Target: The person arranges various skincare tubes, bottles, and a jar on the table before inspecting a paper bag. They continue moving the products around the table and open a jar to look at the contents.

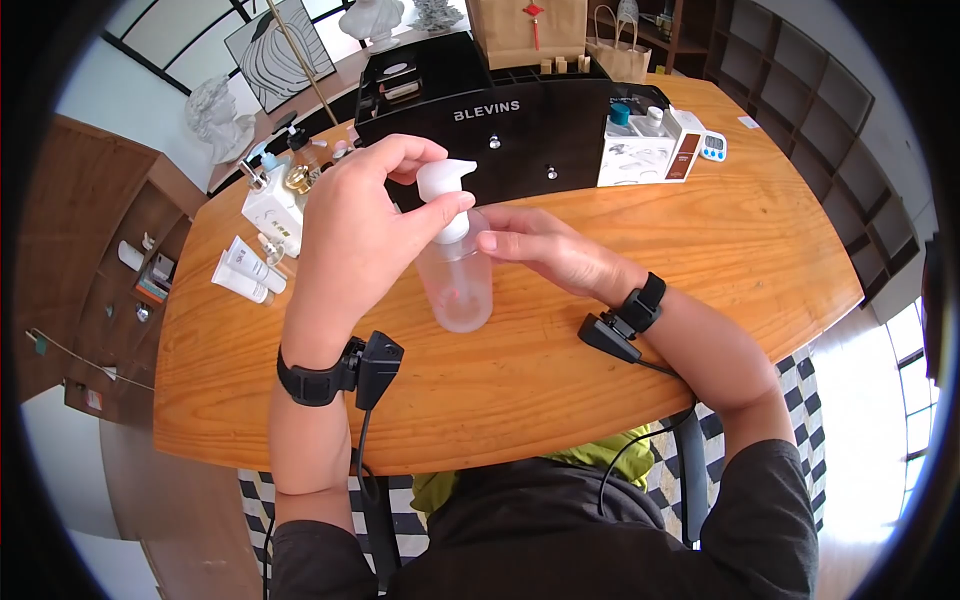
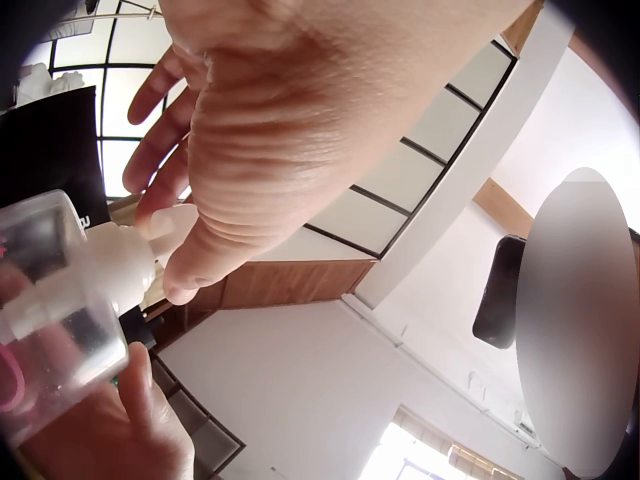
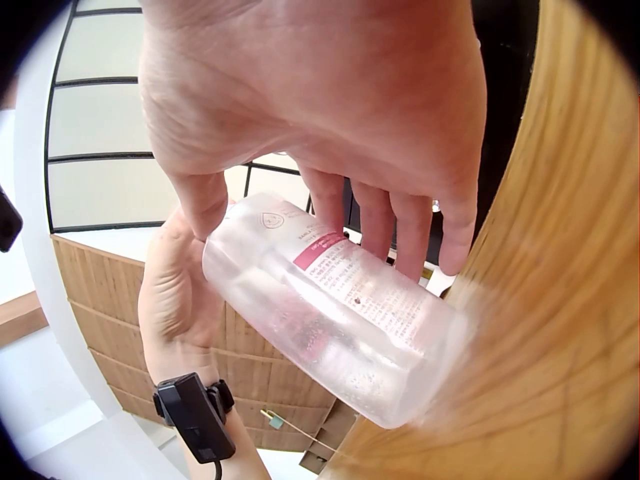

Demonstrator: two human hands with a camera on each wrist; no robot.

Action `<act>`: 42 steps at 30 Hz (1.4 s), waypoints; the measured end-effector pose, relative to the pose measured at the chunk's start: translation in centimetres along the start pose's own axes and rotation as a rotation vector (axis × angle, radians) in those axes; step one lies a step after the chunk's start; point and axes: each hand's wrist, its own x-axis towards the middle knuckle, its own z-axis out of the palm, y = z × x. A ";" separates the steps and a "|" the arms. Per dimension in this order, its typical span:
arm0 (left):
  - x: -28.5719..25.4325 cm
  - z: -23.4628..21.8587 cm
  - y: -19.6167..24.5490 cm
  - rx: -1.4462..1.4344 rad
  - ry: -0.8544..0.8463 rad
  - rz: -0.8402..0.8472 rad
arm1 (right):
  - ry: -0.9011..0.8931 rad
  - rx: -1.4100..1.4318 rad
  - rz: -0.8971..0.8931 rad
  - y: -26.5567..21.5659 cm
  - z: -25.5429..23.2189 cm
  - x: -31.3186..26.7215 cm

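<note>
Bright daylight pours into the head view, and the floor at the right burns out nearly white! A soft sheen lies on the tabletop, whose edge bows under the wide lens while black rounds off the corners. Over to the left wrist view: a window glares at the bottom, and a smooth grey oval blur covers the right side. In the right wrist view, pale highlights streak the bottle, its base smearing into haze.

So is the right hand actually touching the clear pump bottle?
Touching. The right wrist view shows the right hand with its thumb against the shoulder of the clear pump bottle and its fingers along the other side.
</note>
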 end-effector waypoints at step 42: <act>0.8 -3.5 -4.8 -0.042 -0.199 -0.318 | 0.071 0.141 0.216 3.0 -3.4 0.6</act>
